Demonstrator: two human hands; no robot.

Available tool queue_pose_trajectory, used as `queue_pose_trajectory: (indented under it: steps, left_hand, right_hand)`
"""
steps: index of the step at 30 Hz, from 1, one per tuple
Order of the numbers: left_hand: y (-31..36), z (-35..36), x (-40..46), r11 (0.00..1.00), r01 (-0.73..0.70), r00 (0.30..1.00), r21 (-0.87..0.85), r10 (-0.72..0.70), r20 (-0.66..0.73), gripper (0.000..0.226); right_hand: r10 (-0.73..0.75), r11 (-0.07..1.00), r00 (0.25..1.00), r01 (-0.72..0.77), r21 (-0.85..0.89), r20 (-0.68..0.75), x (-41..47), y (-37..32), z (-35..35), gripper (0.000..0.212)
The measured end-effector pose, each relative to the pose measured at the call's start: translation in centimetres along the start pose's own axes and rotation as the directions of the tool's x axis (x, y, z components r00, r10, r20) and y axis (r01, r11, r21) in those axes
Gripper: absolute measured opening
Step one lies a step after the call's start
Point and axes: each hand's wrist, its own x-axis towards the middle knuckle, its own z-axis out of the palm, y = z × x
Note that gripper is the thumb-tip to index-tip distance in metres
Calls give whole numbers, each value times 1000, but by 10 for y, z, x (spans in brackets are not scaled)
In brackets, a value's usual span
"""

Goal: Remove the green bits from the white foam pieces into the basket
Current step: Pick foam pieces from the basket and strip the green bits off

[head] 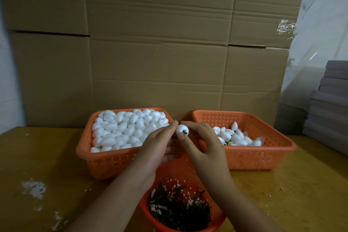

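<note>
A white foam piece (181,129) with a short green bit (185,133) sticking out of it is held between both hands above the gap between two baskets. My left hand (160,142) pinches the foam from the left. My right hand (202,142) holds it from the right, thumb beside the green bit. Below my wrists sits a round orange basket (169,170) holding dark green bits (178,211) and white crumbs.
A rectangular orange basket (105,160) at left is heaped with white foam pieces (124,130). Another orange basket (263,154) at right holds fewer foam pieces (237,136), some with green bits. Cardboard (160,43) stands behind. Grey stacked sheets (329,107) are at far right.
</note>
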Motion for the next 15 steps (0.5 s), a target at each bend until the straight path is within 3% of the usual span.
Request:
queue_pose_trajectory:
  steps: [8, 15]
  left_hand:
    - [0, 1, 1, 999, 42, 999, 7, -42, -1, 25]
    - [-1, 0, 0, 1000, -6, 1000, 31, 6, -6, 27]
  right_hand:
    - [-16, 999, 1000, 16, -29, -21, 0, 1, 1, 18]
    - [-37, 998, 999, 39, -53, 28, 0, 1, 1, 26]
